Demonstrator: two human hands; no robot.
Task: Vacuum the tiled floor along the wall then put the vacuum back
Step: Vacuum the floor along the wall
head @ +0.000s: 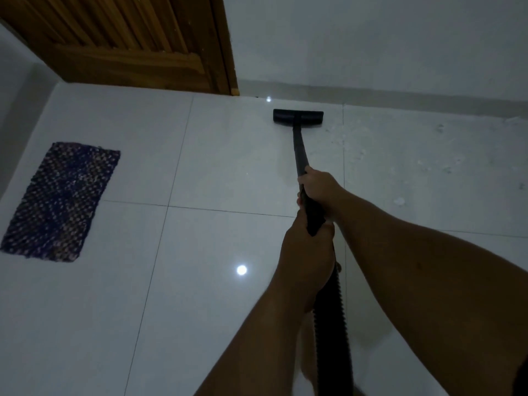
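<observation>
A black vacuum wand [300,151] runs from my hands to a flat black floor head [298,118], which rests on the white tiled floor [223,167] close to the wall's base [400,94]. My right hand [321,188] grips the wand higher up its tube. My left hand [307,252] grips the handle end just below it. The ribbed black hose [333,324] drops from the handle between my forearms toward the bottom edge. White dust and specks [400,164] lie on the tiles to the right of the floor head.
A wooden door [137,41] stands shut at the upper left, its frame ending just left of the floor head. A dark blue woven mat [61,201] lies on the tiles at the left. A grey wall [371,38] runs across the back.
</observation>
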